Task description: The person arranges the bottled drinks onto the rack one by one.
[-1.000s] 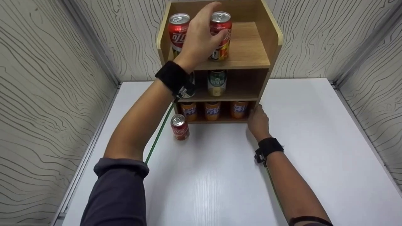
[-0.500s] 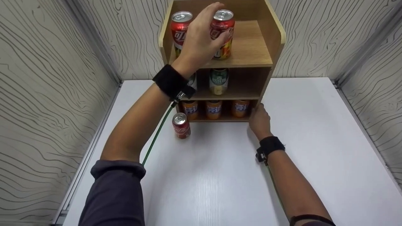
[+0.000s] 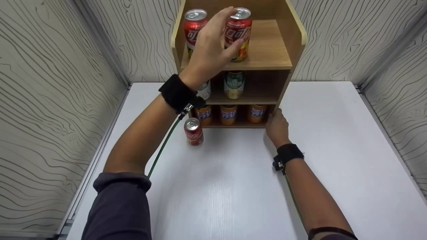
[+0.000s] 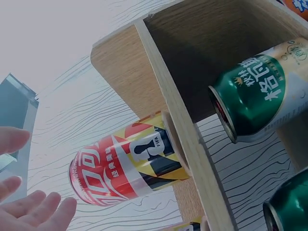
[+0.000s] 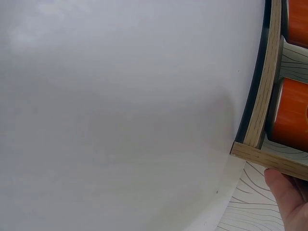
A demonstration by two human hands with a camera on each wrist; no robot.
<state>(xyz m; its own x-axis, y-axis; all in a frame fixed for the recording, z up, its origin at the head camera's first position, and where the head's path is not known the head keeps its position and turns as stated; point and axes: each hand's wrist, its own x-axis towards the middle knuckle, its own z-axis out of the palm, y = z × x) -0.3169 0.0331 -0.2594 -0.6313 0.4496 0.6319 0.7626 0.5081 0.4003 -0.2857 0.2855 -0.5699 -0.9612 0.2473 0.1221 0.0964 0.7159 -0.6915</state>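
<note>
My left hand (image 3: 208, 50) is raised before the upper shelf, fingers apart and thumb out. In the left wrist view its fingers (image 4: 61, 214) stand just off the top end of a red cola can (image 4: 127, 163). That upright can (image 3: 238, 33) is on the top level of a wooden shelf unit (image 3: 268, 43), beside a second cola can (image 3: 194, 28). My right hand (image 3: 277, 128) touches the unit's lower right side; in the right wrist view a digit (image 5: 281, 190) presses the panel's outer face, and its other fingers are mostly hidden.
Green-and-white cans (image 3: 234, 85) stand on the middle level, with orange cans (image 3: 228, 115) on the bottom one. Another red cola can (image 3: 194, 132) stands on the white table (image 3: 217, 186) by the unit's front left corner. A green cable (image 3: 163, 146) trails from the left wrist.
The left hand has drawn slightly down and back from the right-hand cola can, exposing more of it. The view has shifted a little. The right hand keeps its place at the shelf unit.
</note>
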